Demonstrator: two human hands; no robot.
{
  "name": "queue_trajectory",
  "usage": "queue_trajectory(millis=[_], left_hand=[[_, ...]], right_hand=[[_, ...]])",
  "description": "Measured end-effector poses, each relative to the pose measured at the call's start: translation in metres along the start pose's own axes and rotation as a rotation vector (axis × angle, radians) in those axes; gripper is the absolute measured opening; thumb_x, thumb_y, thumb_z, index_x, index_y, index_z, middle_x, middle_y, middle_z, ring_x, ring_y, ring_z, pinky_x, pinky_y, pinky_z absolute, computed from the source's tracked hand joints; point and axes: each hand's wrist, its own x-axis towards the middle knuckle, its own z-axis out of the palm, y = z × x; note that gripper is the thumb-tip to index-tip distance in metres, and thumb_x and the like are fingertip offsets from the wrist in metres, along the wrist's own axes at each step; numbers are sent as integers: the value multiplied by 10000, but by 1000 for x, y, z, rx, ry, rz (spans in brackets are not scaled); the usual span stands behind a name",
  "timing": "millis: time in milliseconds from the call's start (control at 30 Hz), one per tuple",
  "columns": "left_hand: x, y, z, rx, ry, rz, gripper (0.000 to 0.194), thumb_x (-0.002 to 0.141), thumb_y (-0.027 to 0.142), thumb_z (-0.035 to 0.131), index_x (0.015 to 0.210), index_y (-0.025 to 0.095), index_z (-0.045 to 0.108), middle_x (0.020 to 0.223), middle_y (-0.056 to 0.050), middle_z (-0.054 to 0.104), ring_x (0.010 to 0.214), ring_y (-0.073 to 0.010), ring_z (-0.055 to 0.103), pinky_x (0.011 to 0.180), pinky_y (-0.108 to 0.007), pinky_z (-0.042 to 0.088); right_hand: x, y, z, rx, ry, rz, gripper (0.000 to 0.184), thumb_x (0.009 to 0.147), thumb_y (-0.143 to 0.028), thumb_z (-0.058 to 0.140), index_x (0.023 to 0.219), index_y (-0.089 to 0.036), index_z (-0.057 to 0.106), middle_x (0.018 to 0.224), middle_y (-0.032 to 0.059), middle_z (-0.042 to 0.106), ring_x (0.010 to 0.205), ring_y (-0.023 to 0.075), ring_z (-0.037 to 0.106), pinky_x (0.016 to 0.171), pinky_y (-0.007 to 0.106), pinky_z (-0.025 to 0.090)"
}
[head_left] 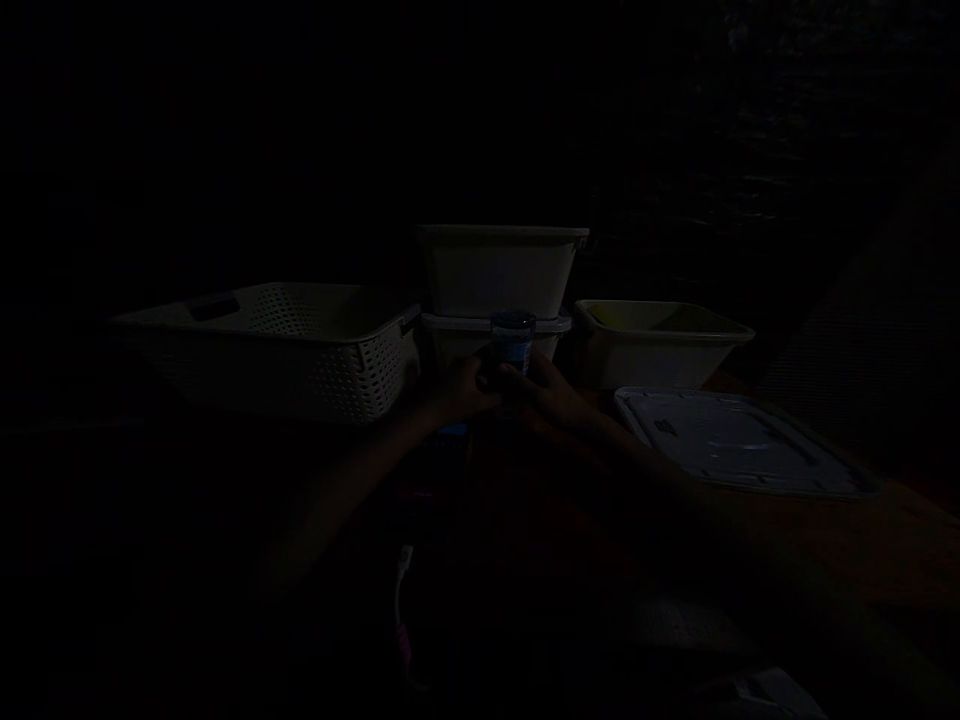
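Note:
The scene is very dark. Both my hands meet at the middle of the table around a small upright jar (512,340) with a dark lid and a pale label. My left hand (459,390) curls against the jar's left side, fingers closed on it. My right hand (550,393) wraps its right side. The jar's lower part is hidden behind my fingers.
A white woven basket (285,345) stands at the left. Two white bins are stacked (499,265) behind the jar, and a yellowish tub (660,340) stands to their right. A flat white lid (739,445) lies at the right on the wooden table (862,540).

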Motion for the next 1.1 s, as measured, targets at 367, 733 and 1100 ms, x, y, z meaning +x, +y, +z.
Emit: queue_trajectory(millis=[367,733,1100], left_hand=[[-1,4,-7,-31,-15,55,386,652,399,673,960,172,623,836,-54,663,726,-195,625,600,-280,488],[-4,11,-6,-60,-16,55,430,657,325,642,1035,133,571,861,-49,654,743,-176,619,615,-257,490],[-3,10,-5,23,-4,-39,420,628,416,663,927,137,568,840,-58,637,737,-196,612,578,-267,474]], right_hand=[[-2,-8,2,-36,17,-62,456,797,-500,571,1123,-188,507,1104,83,604,1007,224,580,891,399,474],[-2,-10,3,0,2,-17,450,804,-488,558,1111,-162,517,1047,79,621,948,209,590,830,360,491],[0,-4,3,34,-24,-33,460,805,-497,556,1115,-160,516,1045,74,615,949,200,583,829,341,488]])
